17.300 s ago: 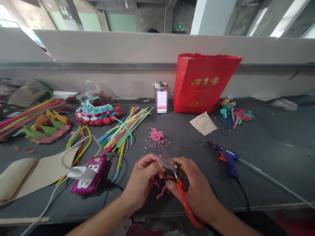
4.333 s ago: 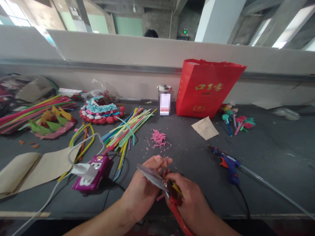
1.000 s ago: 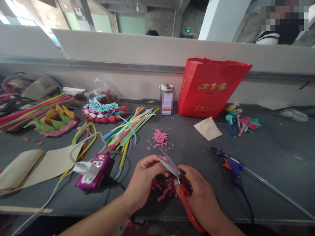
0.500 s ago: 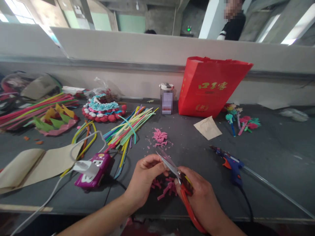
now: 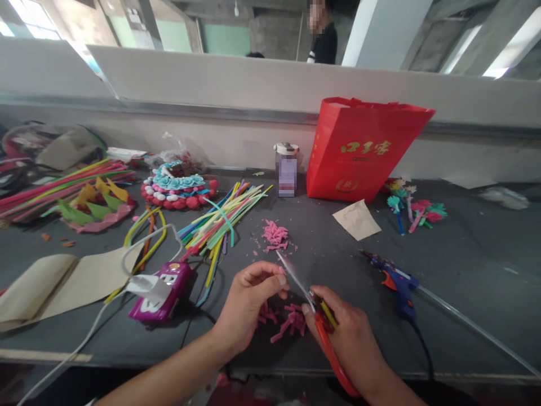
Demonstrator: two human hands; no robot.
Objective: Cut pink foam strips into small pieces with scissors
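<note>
My right hand [image 5: 350, 344] grips red-handled scissors [image 5: 315, 313], their blades pointing up and left toward my left hand. The fingers of my left hand [image 5: 249, 299] are pinched at the blade tips, on a small pink piece too tiny to make out clearly. Under both hands lies a scatter of cut pink bits [image 5: 287, 321] on the dark table [image 5: 465, 265]. A second heap of pink bits [image 5: 274, 233] sits a little farther back.
A bundle of coloured sticks [image 5: 220, 220], a purple device [image 5: 163, 290] with a white cable, and brown paper [image 5: 59, 282] lie left. A blue glue gun [image 5: 395, 279], a red bag [image 5: 363, 149], a jar [image 5: 287, 169] and small flowers [image 5: 412, 206] are right. A person [image 5: 323, 34] stands behind the wall.
The scissors have tilted a little and the blades look closed together. A person behind the wall has walked from right to left. My hands have stayed in place.
</note>
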